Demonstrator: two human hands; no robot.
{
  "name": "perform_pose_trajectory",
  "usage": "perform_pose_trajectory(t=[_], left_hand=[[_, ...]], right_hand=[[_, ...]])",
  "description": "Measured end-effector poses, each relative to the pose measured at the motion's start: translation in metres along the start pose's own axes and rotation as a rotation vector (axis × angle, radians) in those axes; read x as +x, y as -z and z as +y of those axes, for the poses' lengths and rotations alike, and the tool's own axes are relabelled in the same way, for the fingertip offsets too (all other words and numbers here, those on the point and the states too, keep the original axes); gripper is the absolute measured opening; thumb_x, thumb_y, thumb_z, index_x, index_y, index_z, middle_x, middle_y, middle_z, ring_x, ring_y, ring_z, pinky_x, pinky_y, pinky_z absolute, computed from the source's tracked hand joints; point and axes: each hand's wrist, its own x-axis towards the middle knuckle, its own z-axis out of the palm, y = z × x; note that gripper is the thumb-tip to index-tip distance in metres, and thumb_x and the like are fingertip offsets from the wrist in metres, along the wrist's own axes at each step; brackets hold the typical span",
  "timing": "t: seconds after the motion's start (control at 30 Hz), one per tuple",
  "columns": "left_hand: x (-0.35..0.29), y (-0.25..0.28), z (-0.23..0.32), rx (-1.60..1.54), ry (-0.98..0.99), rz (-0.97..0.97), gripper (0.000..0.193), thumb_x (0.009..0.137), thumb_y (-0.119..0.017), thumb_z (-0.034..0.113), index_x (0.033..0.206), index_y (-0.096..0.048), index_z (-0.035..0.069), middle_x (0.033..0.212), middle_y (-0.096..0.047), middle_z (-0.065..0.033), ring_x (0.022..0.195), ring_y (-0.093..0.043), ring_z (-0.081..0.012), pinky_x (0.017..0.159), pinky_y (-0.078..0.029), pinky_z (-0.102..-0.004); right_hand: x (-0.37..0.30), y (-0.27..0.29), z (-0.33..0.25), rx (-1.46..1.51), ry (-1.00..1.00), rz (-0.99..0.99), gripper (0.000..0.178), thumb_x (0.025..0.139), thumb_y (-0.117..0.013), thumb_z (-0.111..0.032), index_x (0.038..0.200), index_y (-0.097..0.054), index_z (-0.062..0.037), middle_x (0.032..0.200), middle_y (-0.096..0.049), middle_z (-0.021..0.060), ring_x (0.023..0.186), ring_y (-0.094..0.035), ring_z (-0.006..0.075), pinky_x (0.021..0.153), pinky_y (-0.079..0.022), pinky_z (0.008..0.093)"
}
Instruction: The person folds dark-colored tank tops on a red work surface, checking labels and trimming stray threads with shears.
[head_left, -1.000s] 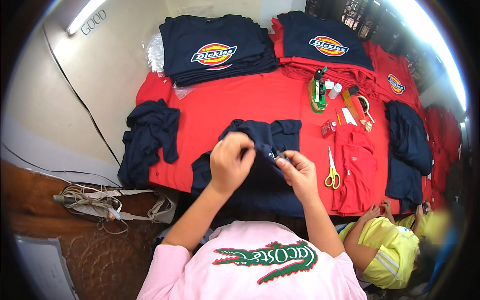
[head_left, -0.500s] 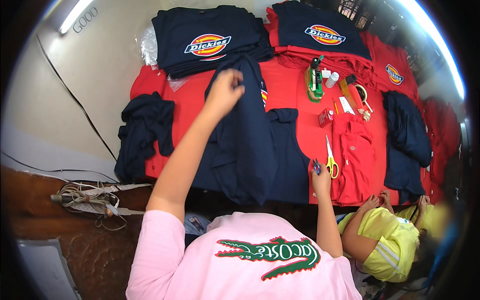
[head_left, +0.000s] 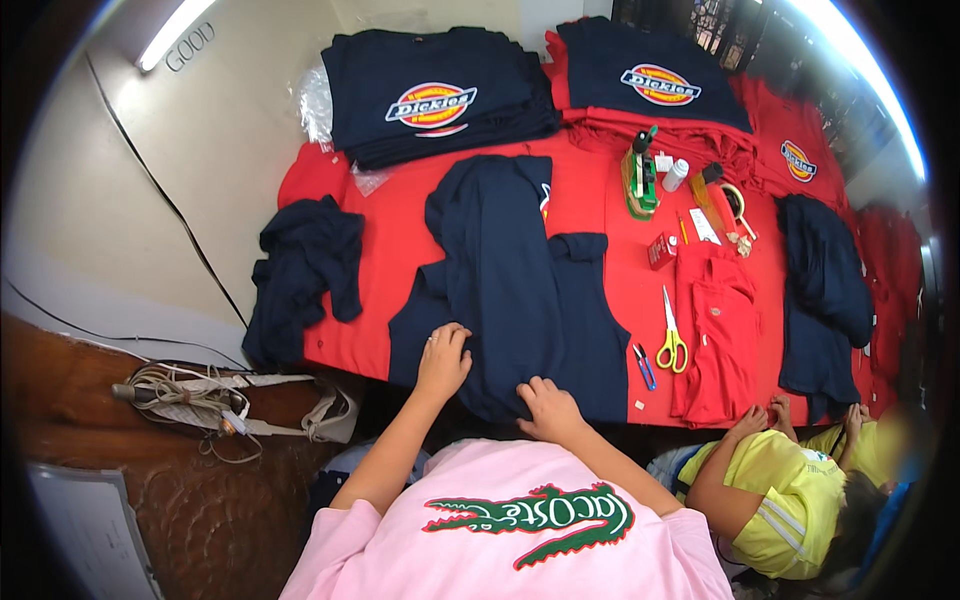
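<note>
A navy shirt (head_left: 505, 285) lies partly folded over on the table in front of me, a bit of its printed emblem showing near the far right edge. My left hand (head_left: 443, 362) is closed at the left side of its fold, fingers bent on the fabric. At the near edge, my right hand (head_left: 550, 408) grips the cloth with curled fingers, the fingertips partly hidden. Blue thread snips (head_left: 644, 367) rest to the right of the shirt. Beside them are yellow-handled scissors (head_left: 671, 335).
Stacked navy shirts (head_left: 440, 90) and a mixed navy-red stack (head_left: 655, 80) stand at the back. A green tag tool (head_left: 639, 175), white bottle (head_left: 676, 175) and red box (head_left: 662, 250) sit right of centre. A co-worker in yellow (head_left: 775, 490) handles cloth at right. Coiled cables (head_left: 185, 395) lie left.
My right hand has put the snips down on the table and moved left to the shirt's near edge. The left hand has come back toward me from the shirt's far end.
</note>
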Motion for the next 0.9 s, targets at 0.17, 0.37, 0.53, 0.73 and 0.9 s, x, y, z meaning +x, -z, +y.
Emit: perform_pose_trajectory(t=[0.17, 0.37, 0.53, 0.73, 0.9], left_hand=[[0.033, -0.014, -0.001, 0.094, -0.206, -0.086, 0.045, 0.087, -0.077, 0.011, 0.131, -0.068, 0.006, 0.144, -0.060, -0.0164, 0.139, -0.056, -0.0357, 0.115, -0.047, -0.0492], [0.070, -0.029, 0.022, 0.040, -0.209, -0.214, 0.080, 0.085, -0.084, 0.016, 0.157, -0.051, 0.009, 0.165, -0.042, -0.0239, 0.143, -0.053, -0.0419, 0.115, -0.048, -0.0507], [0.123, -0.019, 0.024, 0.061, -0.066, -0.262, 0.095, 0.081, -0.083, 0.016, 0.166, -0.041, 0.012, 0.171, -0.036, -0.0237, 0.130, -0.064, -0.0425, 0.112, -0.050, -0.0499], [0.133, -0.015, 0.037, 0.117, -0.098, -0.292, 0.088, 0.079, -0.086, 0.024, 0.157, -0.050, 0.004, 0.162, -0.045, -0.0212, 0.134, -0.059, -0.0397, 0.114, -0.046, -0.0509], [0.141, -0.023, 0.052, 0.005, -0.244, -0.088, 0.055, 0.074, -0.087, 0.009, 0.121, -0.060, 0.000, 0.148, -0.053, -0.0236, 0.129, -0.060, -0.0404, 0.109, -0.050, -0.0500]], right_hand=[[0.013, -0.013, 0.025, 0.373, -0.138, -0.025, 0.019, 0.088, -0.081, -0.014, 0.102, -0.072, -0.0046, 0.091, -0.069, 0.0083, 0.083, -0.073, 0.0292, 0.074, -0.060, 0.0391], [0.013, 0.026, 0.036, 1.495, -0.714, 0.649, 0.019, 0.107, -0.068, -0.014, 0.124, -0.063, -0.0070, 0.100, -0.069, 0.0025, 0.086, -0.067, 0.0139, 0.078, -0.061, 0.0392], [-0.021, 0.032, 0.107, 1.526, -0.909, 1.280, 0.018, 0.113, -0.054, -0.017, 0.129, -0.058, -0.0105, 0.119, -0.071, 0.0068, 0.102, -0.071, 0.0250, 0.092, -0.057, 0.0562], [-0.054, -0.023, 0.096, 1.460, -1.176, 1.290, 0.025, 0.110, -0.065, -0.026, 0.131, -0.058, -0.0148, 0.116, -0.066, 0.0068, 0.105, -0.069, 0.0282, 0.085, -0.058, 0.0531], [-0.047, -0.030, 0.056, 1.381, -1.393, 0.954, 0.067, 0.090, -0.087, -0.046, 0.131, -0.059, -0.0025, 0.126, -0.060, 0.0259, 0.119, -0.062, 0.0446, 0.080, -0.067, 0.0570]])
